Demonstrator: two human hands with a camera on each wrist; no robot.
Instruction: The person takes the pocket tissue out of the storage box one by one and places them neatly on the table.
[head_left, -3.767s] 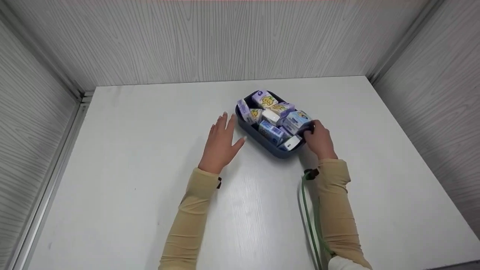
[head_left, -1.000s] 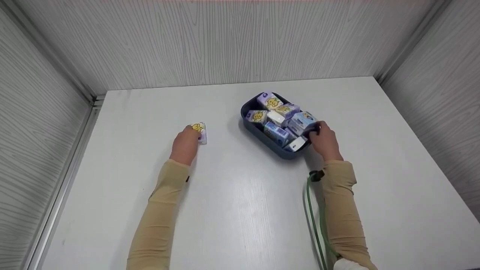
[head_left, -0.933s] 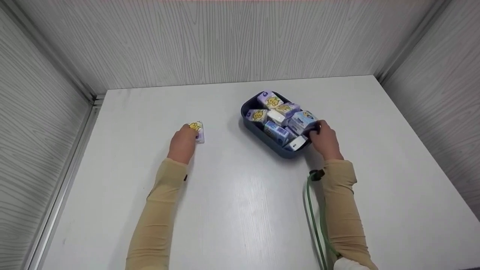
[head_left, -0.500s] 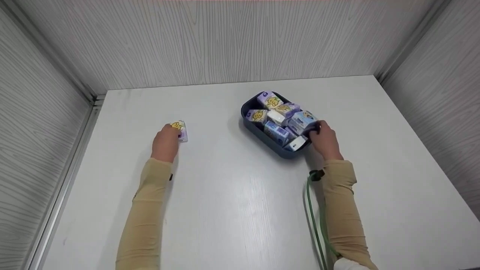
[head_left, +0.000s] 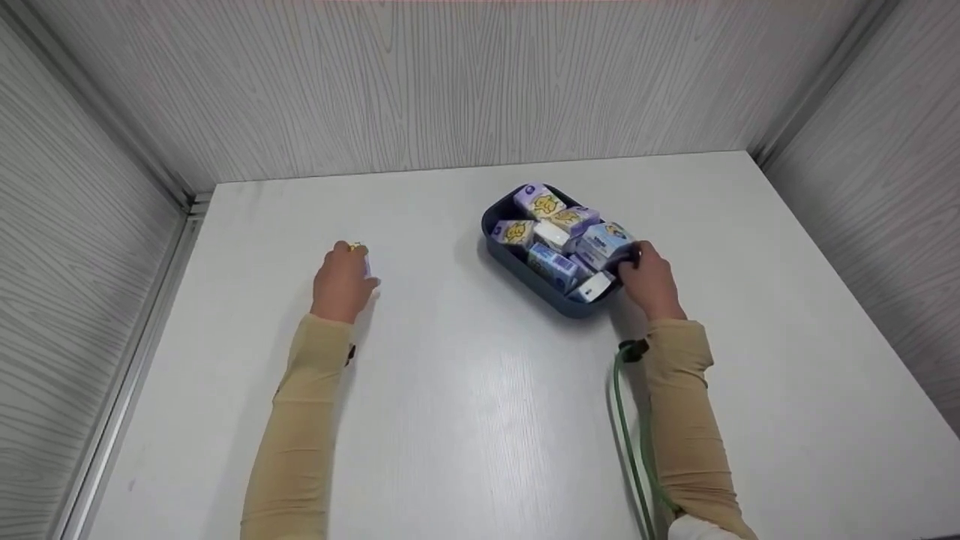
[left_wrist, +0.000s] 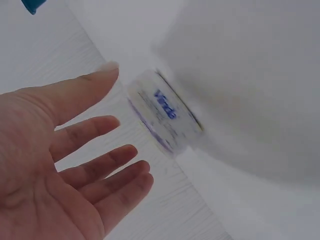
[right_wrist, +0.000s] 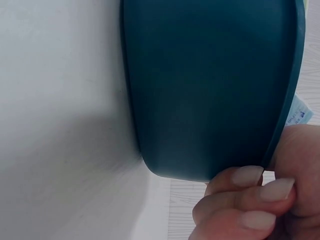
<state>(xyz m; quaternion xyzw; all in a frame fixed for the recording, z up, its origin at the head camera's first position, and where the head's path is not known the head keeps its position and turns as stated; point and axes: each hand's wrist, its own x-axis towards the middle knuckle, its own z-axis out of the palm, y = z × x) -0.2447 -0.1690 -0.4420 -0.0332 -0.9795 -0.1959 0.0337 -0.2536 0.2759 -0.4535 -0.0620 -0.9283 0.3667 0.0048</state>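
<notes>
My left hand [head_left: 341,283] is on the left part of the table, with thumb and fingers spread around a small Vinda tissue pack [left_wrist: 165,112]. In the left wrist view the pack sits on the white surface, and a gap separates it from the fingertips. From the head view the hand hides most of the pack. My right hand [head_left: 651,281] pinches the near right rim of a dark blue plastic bin [head_left: 525,279], thumb at the rim and fingers curled against the outer wall [right_wrist: 210,90]. Inside the bin lie several purple and light blue tissue packs [head_left: 553,264] at mixed angles.
The white table [head_left: 435,420] runs back to a grey wood-grain panel [head_left: 450,82], with side panels left and right. A green cable [head_left: 626,442] hangs along the right forearm. A corner of the teal-looking bin [left_wrist: 33,4] shows in the left wrist view.
My left hand has taken a purple tissue pack from the bin's left end, carried it left along the table and let go, its thumb now spread away. The right hand has kept hold of the rim.
</notes>
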